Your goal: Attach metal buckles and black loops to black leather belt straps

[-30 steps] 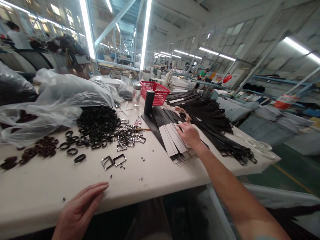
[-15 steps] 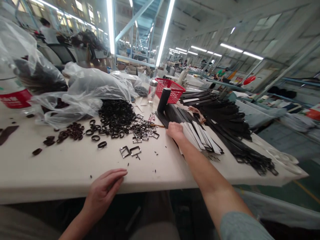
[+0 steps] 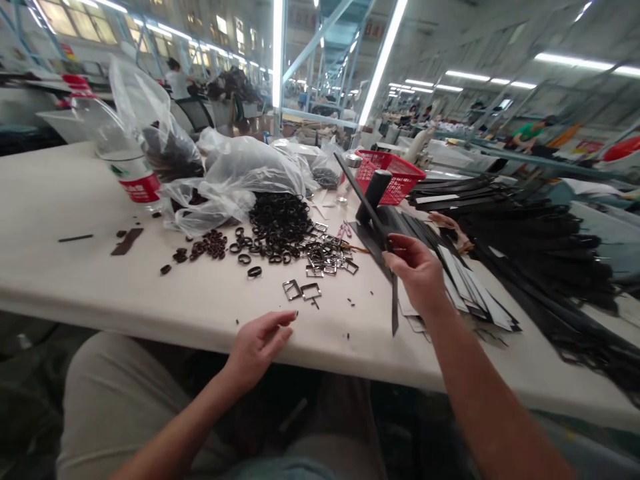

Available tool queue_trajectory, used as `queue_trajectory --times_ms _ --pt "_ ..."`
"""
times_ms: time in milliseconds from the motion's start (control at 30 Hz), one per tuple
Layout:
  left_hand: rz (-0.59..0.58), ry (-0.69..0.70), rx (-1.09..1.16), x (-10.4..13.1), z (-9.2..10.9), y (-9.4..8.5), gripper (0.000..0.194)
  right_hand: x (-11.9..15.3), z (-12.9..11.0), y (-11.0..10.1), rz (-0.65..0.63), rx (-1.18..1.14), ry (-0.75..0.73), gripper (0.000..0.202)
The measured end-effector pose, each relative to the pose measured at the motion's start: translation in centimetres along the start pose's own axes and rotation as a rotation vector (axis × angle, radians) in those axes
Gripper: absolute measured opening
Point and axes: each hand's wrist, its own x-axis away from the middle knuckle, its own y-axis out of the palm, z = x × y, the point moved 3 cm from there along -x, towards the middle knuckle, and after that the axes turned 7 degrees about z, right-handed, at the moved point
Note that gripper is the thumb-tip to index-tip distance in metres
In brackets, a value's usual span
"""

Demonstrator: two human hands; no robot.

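My right hand (image 3: pixel 417 270) pinches a long black belt strap (image 3: pixel 395 303) between thumb and fingers. The strap is raised over the table, one end pointing up and away, the other down toward the front edge. Below and beside it lies a stack of black and white straps (image 3: pixel 467 283). Near the front edge hovers my left hand (image 3: pixel 263 340), fingers stretched and thumb apart; a tiny dark spot shows at one fingertip. Just beyond it lie two metal buckle frames (image 3: pixel 311 291). Farther back are a pile of buckles (image 3: pixel 327 257) and a heap of black loops (image 3: pixel 280 223).
A black cylinder (image 3: pixel 375 193) stands upright by the stack, before a red basket (image 3: pixel 395 173) and a glass jar (image 3: pixel 345 183). Plastic bags (image 3: pixel 255 163) and a large bottle (image 3: pixel 133 177) are at the back left. Brown loops (image 3: pixel 210 245) lie left; more black straps (image 3: pixel 530 247) right.
My right hand has lifted a black strap off the stack and drawn it up toward me. The view has turned left, and my left hand remains near the table's front edge.
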Motion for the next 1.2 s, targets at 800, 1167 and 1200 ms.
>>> queue_trajectory --times_ms 800,1167,1200 --pt "0.028 -0.675 0.737 6.0 2.1 1.4 0.055 20.4 -2.2 2.6 -0.421 0.068 -0.227 0.040" --pt "0.006 -0.486 0.510 7.0 2.0 1.9 0.055 21.2 -2.9 5.0 -0.356 0.025 -0.281 0.023" --pt "-0.002 -0.468 0.493 6.9 2.0 1.8 0.055 21.1 -3.0 5.0 -0.352 0.043 -0.317 0.021"
